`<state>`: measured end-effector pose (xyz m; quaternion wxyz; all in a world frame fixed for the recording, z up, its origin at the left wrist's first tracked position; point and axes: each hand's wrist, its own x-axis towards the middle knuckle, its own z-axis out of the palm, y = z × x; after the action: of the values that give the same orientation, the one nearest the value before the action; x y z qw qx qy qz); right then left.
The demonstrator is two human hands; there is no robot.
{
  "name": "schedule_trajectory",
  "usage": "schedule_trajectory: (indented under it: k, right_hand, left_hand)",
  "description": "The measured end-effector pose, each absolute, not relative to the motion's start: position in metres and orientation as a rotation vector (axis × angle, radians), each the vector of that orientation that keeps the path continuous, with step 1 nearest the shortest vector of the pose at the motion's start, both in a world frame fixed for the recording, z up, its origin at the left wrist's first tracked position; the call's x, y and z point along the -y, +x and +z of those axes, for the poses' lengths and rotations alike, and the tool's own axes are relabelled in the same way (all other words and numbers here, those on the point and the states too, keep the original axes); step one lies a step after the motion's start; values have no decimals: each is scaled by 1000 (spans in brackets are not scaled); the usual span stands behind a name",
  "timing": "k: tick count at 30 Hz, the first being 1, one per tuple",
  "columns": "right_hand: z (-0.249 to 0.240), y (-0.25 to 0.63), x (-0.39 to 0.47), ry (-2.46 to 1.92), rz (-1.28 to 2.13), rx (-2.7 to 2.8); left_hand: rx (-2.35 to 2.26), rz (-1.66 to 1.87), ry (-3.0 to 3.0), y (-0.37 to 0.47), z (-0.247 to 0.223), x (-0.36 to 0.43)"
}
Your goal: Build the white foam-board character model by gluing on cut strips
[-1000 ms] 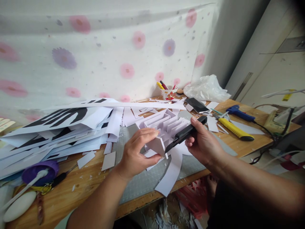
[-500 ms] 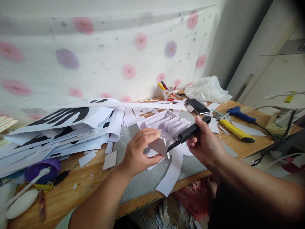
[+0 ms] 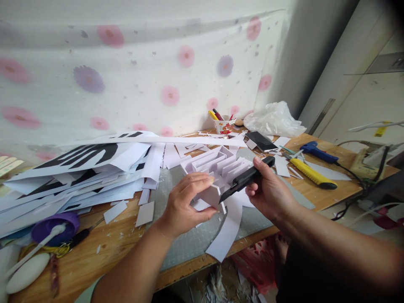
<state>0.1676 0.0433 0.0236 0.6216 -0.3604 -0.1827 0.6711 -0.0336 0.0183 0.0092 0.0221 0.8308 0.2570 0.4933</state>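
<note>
Wooden surface (image 3: 110,248), head view: paper scraps (image 3: 145,213) scattered left of the left grip (image 3: 179,206). Left grip clamped on a white board piece (image 3: 210,195); right grip (image 3: 273,189) closed around a black cutter (image 3: 248,178), blade tip (image 3: 224,196) at the piece's right edge. White slotted assembly (image 3: 217,156) lies beyond both grips.

The paper stack (image 3: 94,191) lies left (glue gun (image 3: 318,151) right).
</note>
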Motion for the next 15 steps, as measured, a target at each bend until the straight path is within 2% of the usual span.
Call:
schedule_trajectory:
  k: [15]
  right_hand:
    - [25,169,-42,-852,1554,474]
  left_hand:
    - [-743,1545,2633,-31,13,-18]
